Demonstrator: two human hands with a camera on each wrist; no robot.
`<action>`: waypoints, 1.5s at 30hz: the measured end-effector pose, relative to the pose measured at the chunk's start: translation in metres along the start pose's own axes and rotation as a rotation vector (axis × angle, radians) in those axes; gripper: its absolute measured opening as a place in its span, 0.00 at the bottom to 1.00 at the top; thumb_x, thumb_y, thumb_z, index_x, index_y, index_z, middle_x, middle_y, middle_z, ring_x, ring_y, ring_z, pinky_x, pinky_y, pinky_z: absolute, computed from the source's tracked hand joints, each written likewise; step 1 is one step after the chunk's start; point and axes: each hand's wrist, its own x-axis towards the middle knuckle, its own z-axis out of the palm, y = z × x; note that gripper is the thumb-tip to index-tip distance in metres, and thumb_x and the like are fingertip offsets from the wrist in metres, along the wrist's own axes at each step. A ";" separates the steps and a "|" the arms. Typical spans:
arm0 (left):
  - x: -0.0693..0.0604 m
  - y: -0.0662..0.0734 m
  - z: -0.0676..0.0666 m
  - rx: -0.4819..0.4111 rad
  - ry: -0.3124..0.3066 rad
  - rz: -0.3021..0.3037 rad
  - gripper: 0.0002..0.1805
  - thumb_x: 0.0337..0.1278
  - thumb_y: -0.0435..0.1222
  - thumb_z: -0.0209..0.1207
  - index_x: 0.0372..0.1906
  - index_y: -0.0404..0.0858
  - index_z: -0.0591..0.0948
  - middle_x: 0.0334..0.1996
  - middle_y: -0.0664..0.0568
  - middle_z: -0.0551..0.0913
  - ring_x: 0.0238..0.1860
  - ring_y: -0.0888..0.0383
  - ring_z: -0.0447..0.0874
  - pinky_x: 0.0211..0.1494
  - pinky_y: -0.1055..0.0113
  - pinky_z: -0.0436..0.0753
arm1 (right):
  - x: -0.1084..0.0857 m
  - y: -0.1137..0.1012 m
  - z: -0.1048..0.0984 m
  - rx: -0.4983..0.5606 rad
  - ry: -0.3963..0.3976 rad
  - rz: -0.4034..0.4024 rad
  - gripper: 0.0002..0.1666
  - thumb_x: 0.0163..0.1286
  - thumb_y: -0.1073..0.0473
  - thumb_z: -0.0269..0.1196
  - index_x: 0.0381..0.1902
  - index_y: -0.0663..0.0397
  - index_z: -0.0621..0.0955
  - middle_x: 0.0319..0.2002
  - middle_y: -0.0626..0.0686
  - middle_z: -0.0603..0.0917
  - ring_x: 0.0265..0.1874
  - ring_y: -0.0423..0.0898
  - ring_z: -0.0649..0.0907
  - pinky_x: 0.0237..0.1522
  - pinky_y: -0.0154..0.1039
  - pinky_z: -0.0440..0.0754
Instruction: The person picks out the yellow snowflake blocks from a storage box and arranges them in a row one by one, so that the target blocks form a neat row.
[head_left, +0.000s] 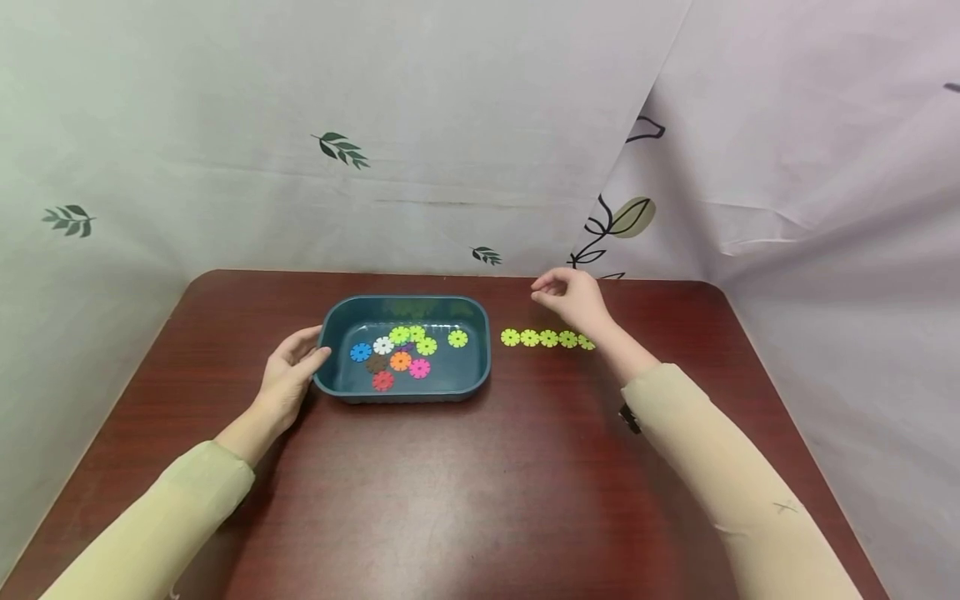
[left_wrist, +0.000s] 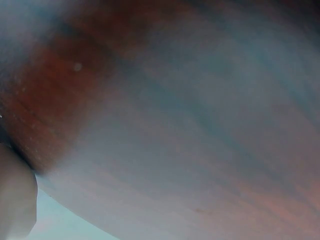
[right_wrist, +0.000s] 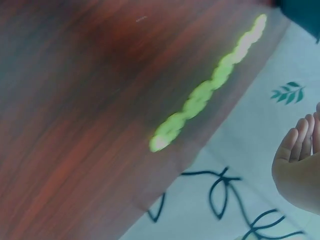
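My left hand (head_left: 288, 375) grips the left end of a dark blue-green tray (head_left: 402, 398), thumb on the rim. Inside lie several flower-shaped discs: yellow-green ones, a blue disc (head_left: 361, 352), a white one (head_left: 382, 346), an orange one (head_left: 401, 361), a pink one (head_left: 419, 367), a red one (head_left: 383, 381) and a brown one. Right of the tray runs a row of yellow-green discs (head_left: 549, 338), also in the right wrist view (right_wrist: 197, 99). My right hand (head_left: 576, 298) hovers just behind that row, fingers bent, with no object visible in it. Its forearm partly covers the row's right end.
The tray and row stand on a dark red wooden table (head_left: 450, 483). A pale cloth (head_left: 420, 150) with leaf prints hangs behind the table's back edge and along its sides. The left wrist view is mostly blurred.
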 end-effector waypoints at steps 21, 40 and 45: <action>-0.002 0.001 0.001 0.008 0.005 0.003 0.16 0.76 0.29 0.61 0.62 0.44 0.79 0.51 0.70 0.85 0.53 0.72 0.83 0.51 0.82 0.84 | 0.012 -0.061 0.057 0.153 -0.097 -0.099 0.06 0.71 0.64 0.72 0.44 0.59 0.89 0.40 0.58 0.90 0.39 0.51 0.86 0.45 0.40 0.85; -0.003 0.001 0.002 0.015 0.010 -0.006 0.16 0.76 0.30 0.61 0.62 0.44 0.79 0.51 0.70 0.85 0.53 0.72 0.83 0.52 0.82 0.84 | 0.010 -0.082 0.112 0.173 -0.209 -0.117 0.06 0.71 0.62 0.73 0.44 0.56 0.89 0.41 0.56 0.90 0.39 0.49 0.87 0.43 0.35 0.85; -0.002 0.000 0.002 0.001 0.009 0.000 0.16 0.75 0.29 0.61 0.61 0.45 0.79 0.51 0.70 0.85 0.52 0.72 0.83 0.51 0.82 0.84 | 0.011 -0.084 0.123 0.168 -0.226 -0.115 0.06 0.71 0.62 0.73 0.45 0.57 0.89 0.41 0.57 0.90 0.40 0.50 0.87 0.42 0.33 0.85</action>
